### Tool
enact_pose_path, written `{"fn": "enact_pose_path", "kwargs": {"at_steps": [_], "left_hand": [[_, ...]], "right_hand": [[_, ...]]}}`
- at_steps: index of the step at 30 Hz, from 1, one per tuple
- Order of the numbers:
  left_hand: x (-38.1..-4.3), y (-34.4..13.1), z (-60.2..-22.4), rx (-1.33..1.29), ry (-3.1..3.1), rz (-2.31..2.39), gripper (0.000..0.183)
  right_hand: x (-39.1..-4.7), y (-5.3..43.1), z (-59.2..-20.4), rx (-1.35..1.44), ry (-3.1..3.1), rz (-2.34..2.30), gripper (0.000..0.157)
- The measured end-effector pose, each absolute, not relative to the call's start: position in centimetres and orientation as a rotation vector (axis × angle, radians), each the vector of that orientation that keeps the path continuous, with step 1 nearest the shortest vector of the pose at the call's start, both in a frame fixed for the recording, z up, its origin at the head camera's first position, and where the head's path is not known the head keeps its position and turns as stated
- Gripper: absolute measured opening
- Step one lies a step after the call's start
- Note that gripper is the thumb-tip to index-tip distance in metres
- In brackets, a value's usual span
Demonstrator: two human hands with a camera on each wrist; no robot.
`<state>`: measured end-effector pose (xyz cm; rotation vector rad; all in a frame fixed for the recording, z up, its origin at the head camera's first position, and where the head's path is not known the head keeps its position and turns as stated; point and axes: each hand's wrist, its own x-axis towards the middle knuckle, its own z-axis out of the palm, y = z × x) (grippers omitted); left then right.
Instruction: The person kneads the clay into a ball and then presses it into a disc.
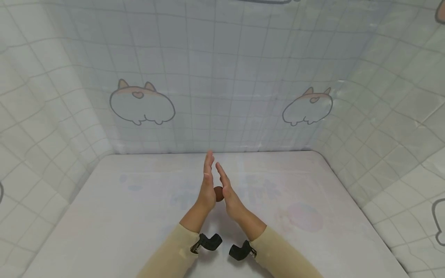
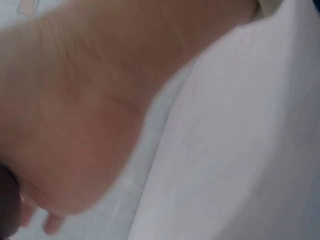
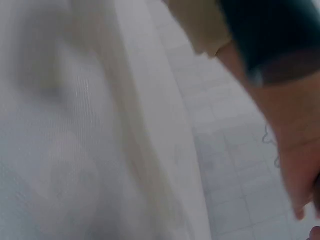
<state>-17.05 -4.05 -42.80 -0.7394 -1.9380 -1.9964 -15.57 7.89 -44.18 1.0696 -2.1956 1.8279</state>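
In the head view a small brown ball (image 1: 218, 194) sits between the two palms, above the white table. My left hand (image 1: 207, 187) is held upright with straight fingers, its palm against the ball's left side. Opposite it, my right hand (image 1: 232, 199) leans inward, fingers also straight, palm on the ball's right side. The fingertips stand slightly apart. The left wrist view shows the palm heel (image 2: 75, 145), with part of the brown ball (image 2: 7, 200) at the lower left edge. In the right wrist view, the right hand (image 3: 300, 165) appears at the right edge.
A white table (image 1: 139, 208) with faint coloured prints lies under the hands. Grid-patterned sheeting (image 1: 222, 77) with cartoon animal drawings rises behind it and along both sides. A black wrist camera (image 1: 210, 242) sits on the left sleeve, another black camera (image 1: 240, 251) on the right.
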Motion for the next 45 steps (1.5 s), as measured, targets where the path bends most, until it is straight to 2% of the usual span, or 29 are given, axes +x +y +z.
{"fn": "enact_pose_path", "kwargs": {"at_steps": [10, 24, 34, 45], "left_hand": [[-16.9, -3.8, -44.8, -0.687, -2.197, -2.027, 0.085], [-15.2, -3.1, -45.6, -0.838, -2.257, -2.084, 0.08], [-15.0, -3.3, -44.5, -0.92, -2.067, -2.224, 0.086], [-15.7, -3.9, -42.8, -0.826, -2.024, -2.125, 0.084]], "right_hand": [[-14.9, 8.4, -43.0, 1.096, -2.113, 1.726, 0.092], [-16.5, 9.3, -43.2, 0.781, -2.246, 1.681, 0.091], [-17.7, 9.4, -44.7, 0.716, -2.319, 1.744, 0.093], [-16.9, 8.8, -46.2, 0.82, -2.354, 1.639, 0.084]]}}
